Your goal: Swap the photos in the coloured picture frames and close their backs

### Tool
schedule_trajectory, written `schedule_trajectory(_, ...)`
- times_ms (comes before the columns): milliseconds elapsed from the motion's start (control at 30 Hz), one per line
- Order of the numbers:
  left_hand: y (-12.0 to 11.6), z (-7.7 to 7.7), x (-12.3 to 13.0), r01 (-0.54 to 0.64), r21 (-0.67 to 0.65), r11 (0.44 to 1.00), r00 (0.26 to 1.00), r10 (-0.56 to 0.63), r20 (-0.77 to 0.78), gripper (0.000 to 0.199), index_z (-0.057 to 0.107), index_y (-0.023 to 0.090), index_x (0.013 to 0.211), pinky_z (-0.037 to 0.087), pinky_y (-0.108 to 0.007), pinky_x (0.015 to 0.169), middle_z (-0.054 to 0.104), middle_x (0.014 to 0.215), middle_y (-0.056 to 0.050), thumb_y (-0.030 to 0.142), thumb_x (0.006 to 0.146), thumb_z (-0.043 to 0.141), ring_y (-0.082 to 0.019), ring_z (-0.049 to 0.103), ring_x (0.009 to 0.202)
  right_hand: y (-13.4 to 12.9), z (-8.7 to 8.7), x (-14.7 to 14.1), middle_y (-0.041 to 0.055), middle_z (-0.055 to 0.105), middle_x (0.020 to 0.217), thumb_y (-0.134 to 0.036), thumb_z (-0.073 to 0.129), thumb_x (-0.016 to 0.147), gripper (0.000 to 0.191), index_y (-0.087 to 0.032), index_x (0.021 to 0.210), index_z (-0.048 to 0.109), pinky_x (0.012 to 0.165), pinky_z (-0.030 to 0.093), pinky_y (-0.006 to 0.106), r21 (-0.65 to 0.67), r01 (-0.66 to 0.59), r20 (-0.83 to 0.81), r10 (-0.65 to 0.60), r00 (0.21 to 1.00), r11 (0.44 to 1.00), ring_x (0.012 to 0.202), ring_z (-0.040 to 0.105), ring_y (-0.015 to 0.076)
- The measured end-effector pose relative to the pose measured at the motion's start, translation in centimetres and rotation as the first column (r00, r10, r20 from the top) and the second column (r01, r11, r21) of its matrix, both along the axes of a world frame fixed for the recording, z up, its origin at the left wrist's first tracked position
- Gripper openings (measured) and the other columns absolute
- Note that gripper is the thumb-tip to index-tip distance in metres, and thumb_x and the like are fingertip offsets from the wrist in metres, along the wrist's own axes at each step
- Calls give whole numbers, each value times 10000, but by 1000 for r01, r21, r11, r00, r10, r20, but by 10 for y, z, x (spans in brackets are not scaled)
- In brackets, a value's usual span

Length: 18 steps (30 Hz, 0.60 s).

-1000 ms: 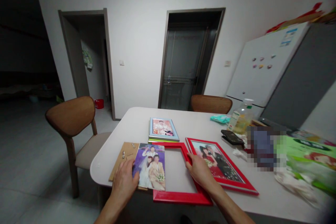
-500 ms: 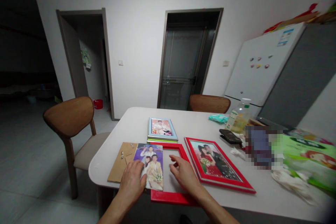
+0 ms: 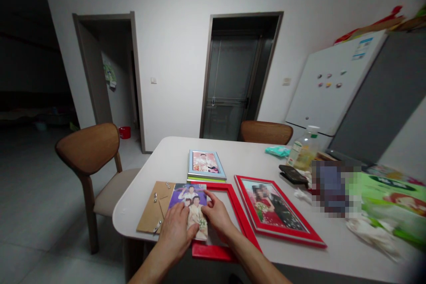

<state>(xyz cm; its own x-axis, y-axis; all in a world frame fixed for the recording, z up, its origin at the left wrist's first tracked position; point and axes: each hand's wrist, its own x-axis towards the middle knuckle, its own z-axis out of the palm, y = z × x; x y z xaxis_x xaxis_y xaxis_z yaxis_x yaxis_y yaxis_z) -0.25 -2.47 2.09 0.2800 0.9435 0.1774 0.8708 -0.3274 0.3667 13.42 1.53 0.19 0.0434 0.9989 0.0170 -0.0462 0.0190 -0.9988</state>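
Note:
A printed photo (image 3: 199,231) of several people lies partly over the brown frame backing board (image 3: 149,214) and partly over an empty red picture frame (image 3: 218,252). My left hand (image 3: 175,227) rests on the photo, fingers laid flat across it and thumb apart near its lower edge. At the photo's right edge, my right hand (image 3: 218,214) has curled fingers and thumb gripping that edge. Small metal clips (image 3: 155,197) sit on the board. Right of the hands lies a second red frame (image 3: 279,213) holding a picture of a couple.
A light blue frame (image 3: 206,163) is stacked on others farther back on the white table (image 3: 173,153). To the right are a dark phone-like object (image 3: 293,174), a bottle (image 3: 303,148), crumpled tissue (image 3: 371,235) and a green pack (image 3: 392,195). A wooden chair (image 3: 88,148) stands at left.
My right hand has moved left from above the empty red frame onto the photo's right edge. My left hand has shifted slightly right and lies farther over the photo.

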Motion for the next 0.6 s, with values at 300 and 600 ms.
schedule_trajectory(300, -8, 48, 27, -10, 46, 999, 984, 2, 177, 606, 389, 153, 1205, 272, -377, 960, 378, 1288, -113, 353, 650, 527, -261, 304, 1192, -15, 54, -2, -32, 597, 695, -150, 533, 602, 698, -161, 1251, 276, 564, 422, 205, 180, 31, -170, 0, 985, 983, 573, 530, 92)
schedule_trajectory(600, -4, 64, 19, -97, 124, 988, 867, 23, 498, 435, 393, 146, 1184, 396, -285, 853, 571, 1087, -84, 124, 756, 316, -179, 531, 988, -36, 82, -8, 63, 609, 987, -276, 542, 692, 341, -171, 1016, 570, 802, 427, 304, 343, -204, 102, 180, 978, 917, 882, 554, 157)
